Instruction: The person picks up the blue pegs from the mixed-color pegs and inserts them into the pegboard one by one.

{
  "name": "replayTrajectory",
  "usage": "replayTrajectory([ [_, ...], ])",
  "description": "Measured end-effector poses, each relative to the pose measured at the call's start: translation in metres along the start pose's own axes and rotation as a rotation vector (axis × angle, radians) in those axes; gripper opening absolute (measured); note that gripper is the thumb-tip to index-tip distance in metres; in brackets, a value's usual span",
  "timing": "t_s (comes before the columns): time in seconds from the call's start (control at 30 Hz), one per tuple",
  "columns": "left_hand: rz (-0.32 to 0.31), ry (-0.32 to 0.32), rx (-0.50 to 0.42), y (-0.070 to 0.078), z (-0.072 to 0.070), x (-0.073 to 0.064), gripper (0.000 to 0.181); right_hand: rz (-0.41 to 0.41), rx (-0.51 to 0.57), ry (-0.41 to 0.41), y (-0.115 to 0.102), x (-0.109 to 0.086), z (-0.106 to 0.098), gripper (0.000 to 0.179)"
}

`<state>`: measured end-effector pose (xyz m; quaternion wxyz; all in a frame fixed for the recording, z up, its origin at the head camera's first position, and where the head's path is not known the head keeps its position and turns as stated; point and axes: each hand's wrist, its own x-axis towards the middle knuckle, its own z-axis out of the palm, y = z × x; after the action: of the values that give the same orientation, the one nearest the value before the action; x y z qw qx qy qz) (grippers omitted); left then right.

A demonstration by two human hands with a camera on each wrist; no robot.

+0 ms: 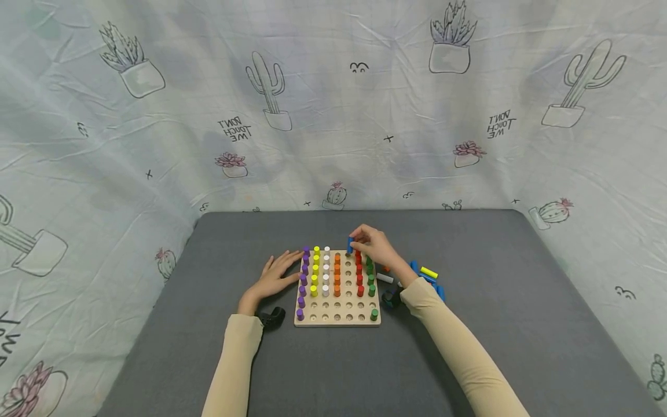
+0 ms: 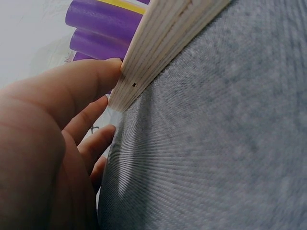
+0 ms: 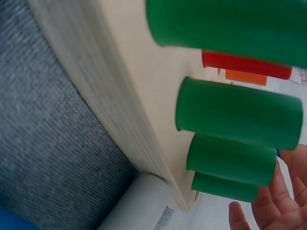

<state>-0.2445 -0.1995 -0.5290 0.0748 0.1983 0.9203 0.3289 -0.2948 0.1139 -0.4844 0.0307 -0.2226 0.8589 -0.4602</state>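
A wooden pegboard (image 1: 337,322) lies on the grey table, with upright pegs in coloured columns. My right hand (image 1: 377,246) pinches a blue peg (image 1: 350,245) upright at the far edge, over the column between the orange and red pegs. Whether the peg's lower end sits in the hole I cannot tell. My left hand (image 1: 273,278) lies at the board's left side, fingers extended, its thumb touching the edge beside the purple pegs (image 2: 103,21). In the right wrist view, green pegs (image 3: 237,112) stand in front of the right hand's fingers, and the blue peg is mostly hidden.
Right of the board lie loose pegs: several blue ones (image 1: 440,292), a yellow one (image 1: 429,272) and a white one (image 1: 385,278), partly behind the right forearm. A cactus-print cloth (image 1: 333,116) hangs behind the grey table (image 1: 250,231).
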Motion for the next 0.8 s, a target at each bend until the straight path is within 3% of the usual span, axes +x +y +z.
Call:
replayTrajectory([
  [0.8,-0.006,0.013,0.016,-0.002,0.003,0.0,0.062,-0.033,-0.063,-0.005,0.005,0.0,0.014,0.014],
])
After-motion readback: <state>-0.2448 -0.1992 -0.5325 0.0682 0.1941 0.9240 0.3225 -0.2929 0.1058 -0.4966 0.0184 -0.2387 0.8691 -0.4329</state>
